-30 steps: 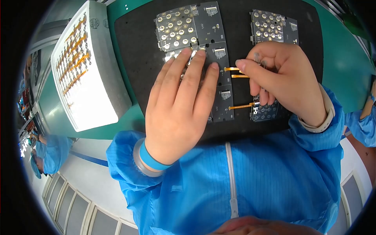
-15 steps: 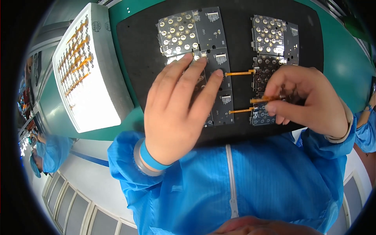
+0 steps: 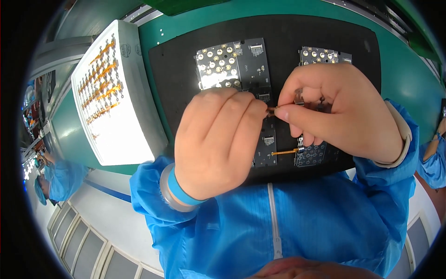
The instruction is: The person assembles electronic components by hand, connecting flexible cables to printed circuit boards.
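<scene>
My right hand [image 3: 341,111] pinches an orange flex cable [image 3: 271,109] between thumb and forefinger. Its metal parts show inside the curled palm. Closed, with knuckles up, my left hand [image 3: 220,137] meets the cable's left end at its fingertips; the thumb is hidden. Both hands are over a dark circuit board panel [image 3: 253,69] with round gold pads and white connectors. To the right lies a second board panel [image 3: 320,56], largely covered by my right hand. Another flex cable [image 3: 284,152] bridges the two panels lower down.
A black mat [image 3: 172,69] under the panels lies on a green table [image 3: 395,69]. At the left, a white foam tray [image 3: 125,144] carries rows of orange flex cables. Other people in blue clothing are at the far left and right edges.
My right hand has brought the flex cable leftward to the left panel. My left fingers, spread over the panel before, have curled in to the cable's end. The view has shifted slightly.
</scene>
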Demonstrator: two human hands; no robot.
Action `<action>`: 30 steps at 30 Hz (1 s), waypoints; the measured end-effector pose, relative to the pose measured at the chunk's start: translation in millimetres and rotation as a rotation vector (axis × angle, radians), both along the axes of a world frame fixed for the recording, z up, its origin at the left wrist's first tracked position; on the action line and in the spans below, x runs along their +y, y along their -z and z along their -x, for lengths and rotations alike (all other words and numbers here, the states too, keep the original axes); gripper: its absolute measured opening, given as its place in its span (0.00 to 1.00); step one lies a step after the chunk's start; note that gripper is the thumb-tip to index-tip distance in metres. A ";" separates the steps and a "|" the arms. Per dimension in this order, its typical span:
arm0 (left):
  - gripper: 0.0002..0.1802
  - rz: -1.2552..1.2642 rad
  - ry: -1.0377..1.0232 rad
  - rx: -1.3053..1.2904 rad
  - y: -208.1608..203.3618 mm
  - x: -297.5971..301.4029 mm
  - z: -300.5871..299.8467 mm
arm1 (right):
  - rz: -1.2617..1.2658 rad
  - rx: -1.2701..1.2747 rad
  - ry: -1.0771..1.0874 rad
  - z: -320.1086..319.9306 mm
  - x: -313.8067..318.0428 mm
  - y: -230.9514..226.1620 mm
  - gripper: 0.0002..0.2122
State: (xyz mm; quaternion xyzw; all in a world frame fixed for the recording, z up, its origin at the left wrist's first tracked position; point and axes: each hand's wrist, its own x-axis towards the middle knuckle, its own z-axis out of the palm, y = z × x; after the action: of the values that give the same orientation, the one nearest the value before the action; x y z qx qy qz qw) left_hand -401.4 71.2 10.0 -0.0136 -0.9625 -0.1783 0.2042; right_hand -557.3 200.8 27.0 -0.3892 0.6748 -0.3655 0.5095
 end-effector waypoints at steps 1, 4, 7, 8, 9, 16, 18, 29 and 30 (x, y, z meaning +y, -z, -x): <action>0.10 -0.005 -0.026 -0.012 1.4 2.3 0.5 | 0.070 0.092 -0.027 0.2 0.0 2.0 0.03; 0.12 0.035 -0.045 -0.084 1.3 -5.4 -1.1 | -0.133 -0.103 0.043 9.5 -13.5 -6.1 0.05; 0.10 0.120 -0.169 -0.071 2.3 -10.7 2.4 | -0.087 -0.003 0.158 17.7 -21.2 9.4 0.07; 0.10 0.115 -0.164 -0.070 2.9 -11.6 2.6 | -0.092 -0.001 0.162 19.9 -21.8 10.4 0.07; 0.10 0.121 -0.178 -0.099 1.0 -13.7 0.1 | -0.112 0.023 0.149 20.6 -24.6 9.6 0.08; 0.15 0.086 -0.131 -0.131 8.6 -12.4 5.6 | -0.099 0.013 0.171 18.8 -24.9 16.8 0.10; 0.21 0.088 -0.104 -0.171 11.0 -11.3 4.0 | -0.088 0.010 0.176 19.8 -24.0 17.7 0.11; 0.28 0.245 -0.149 -0.264 15.9 2.9 7.3 | -0.043 0.022 0.173 19.8 -19.9 23.3 0.09; 0.30 0.275 -0.167 -0.264 16.0 2.9 7.4 | -0.037 0.024 0.175 19.7 -18.4 20.9 0.09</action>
State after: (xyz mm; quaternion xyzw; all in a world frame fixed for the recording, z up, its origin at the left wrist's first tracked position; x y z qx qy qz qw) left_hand -408.8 74.1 -6.0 0.0618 -0.9939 -0.0280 0.0864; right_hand -577.0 182.4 6.1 -0.3235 0.7188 -0.3917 0.4746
